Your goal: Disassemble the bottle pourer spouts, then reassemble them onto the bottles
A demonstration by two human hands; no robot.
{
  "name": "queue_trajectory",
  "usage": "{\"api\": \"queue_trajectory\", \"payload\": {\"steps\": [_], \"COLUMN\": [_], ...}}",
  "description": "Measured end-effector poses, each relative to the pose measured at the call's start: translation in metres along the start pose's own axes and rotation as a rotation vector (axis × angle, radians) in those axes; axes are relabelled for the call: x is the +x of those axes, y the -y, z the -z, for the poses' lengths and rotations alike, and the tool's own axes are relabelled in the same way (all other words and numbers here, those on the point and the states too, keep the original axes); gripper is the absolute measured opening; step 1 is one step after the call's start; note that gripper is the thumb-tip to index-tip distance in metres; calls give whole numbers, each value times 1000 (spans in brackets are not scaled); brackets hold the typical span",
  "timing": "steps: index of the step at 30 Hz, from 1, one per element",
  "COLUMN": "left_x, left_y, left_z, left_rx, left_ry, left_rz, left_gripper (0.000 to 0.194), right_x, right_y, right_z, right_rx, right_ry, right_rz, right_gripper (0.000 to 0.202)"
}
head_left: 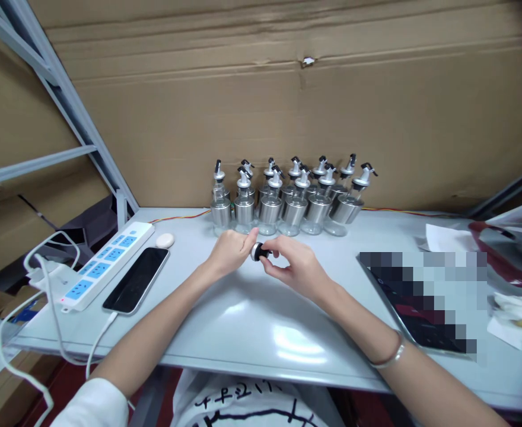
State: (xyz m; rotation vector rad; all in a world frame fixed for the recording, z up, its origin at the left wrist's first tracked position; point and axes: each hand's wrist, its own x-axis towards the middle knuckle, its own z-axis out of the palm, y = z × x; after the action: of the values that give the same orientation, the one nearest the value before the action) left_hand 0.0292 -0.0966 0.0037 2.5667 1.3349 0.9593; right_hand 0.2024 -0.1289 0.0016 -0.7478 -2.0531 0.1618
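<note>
My right hand (294, 264) pinches a small black-and-silver bottle stopper (257, 251) between thumb and fingertips, above the middle of the table. The stopper's silver end faces left, close to the raised thumb of my left hand (231, 251). The fingers of that hand are curled closed, and whatever they may hold is hidden. Behind both hands stand several glass oil bottles (270, 209) in two rows, with steel bands round them and silver-and-black pour spouts on top. The bottle at the right end (349, 207) appears tilted in this wide view.
On the left lie a white power strip (110, 267), a phone (137, 280) on a white cable (102, 335) and a round white object (165, 241). A partly pixelated tablet-like device (416, 308) and crumpled papers (514, 314) lie right. Cardboard (261, 118) walls the back.
</note>
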Motion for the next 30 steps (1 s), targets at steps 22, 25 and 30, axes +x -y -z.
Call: {"api": "queue_trajectory", "payload": {"steps": [22, 25, 30], "left_x": [4, 4, 2], "left_y": [8, 10, 14], "left_z": [17, 16, 17], "left_rx": [-276, -314, -361], "left_ry": [157, 194, 233], "left_rz": [-16, -2, 17], "left_gripper": [52, 51, 49], "right_x": [1, 1, 3], "right_y": [23, 18, 12], "right_z": [-22, -18, -11], "right_rx": [609, 278, -52], "right_ry": [89, 110, 135], "right_rz": [-698, -497, -184], "right_gripper": [49, 41, 29]}}
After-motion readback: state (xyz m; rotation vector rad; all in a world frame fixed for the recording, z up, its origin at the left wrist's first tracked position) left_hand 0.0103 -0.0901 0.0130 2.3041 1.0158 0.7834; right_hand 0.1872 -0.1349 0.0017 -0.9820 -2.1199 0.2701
